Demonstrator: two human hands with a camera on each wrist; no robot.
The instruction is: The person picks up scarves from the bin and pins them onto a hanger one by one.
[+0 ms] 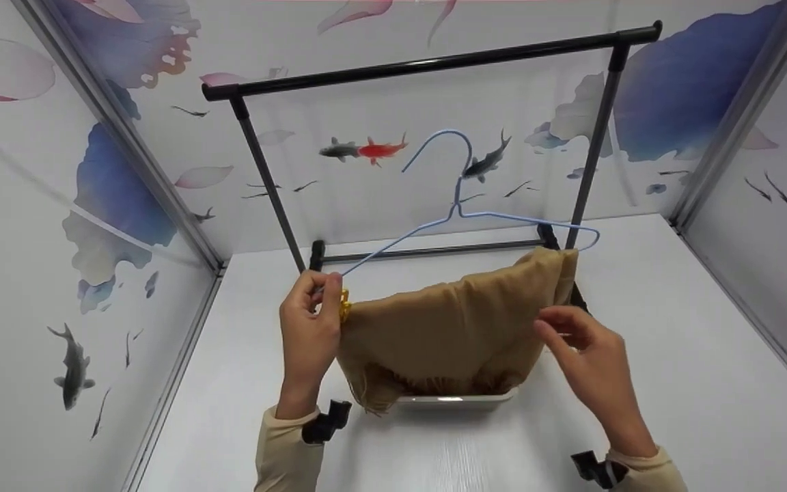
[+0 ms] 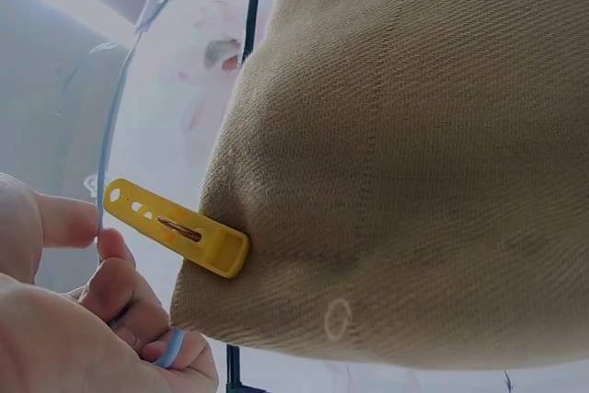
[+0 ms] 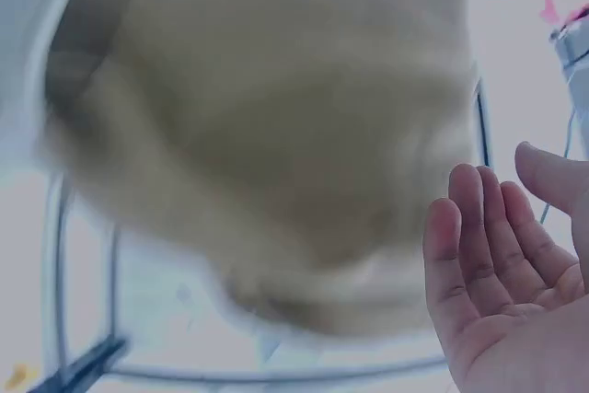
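Note:
My left hand (image 1: 310, 335) pinches the left end of a light-blue wire hanger (image 1: 496, 215), whose hook points up. Draped over the hanger's lower part is a tan scarf (image 1: 434, 335) with a fringed bottom edge. A yellow clothespin (image 2: 179, 229) clips the scarf's upper left corner, just beside my left fingers; it shows in the head view too. The hanger's right end sticks out above the scarf's right corner. My right hand (image 1: 588, 365) is beside the scarf's right edge, with fingers loosely bent and nothing in them; the right wrist view shows the palm apart from the cloth.
Behind the hanger stands a black clothes rack (image 1: 434, 65) with a top bar and two uprights. A white tray (image 1: 448, 403) sits on the white table (image 1: 673, 383) below the scarf. Panels (image 1: 86, 273) printed with fish and petals enclose the table at the back and sides.

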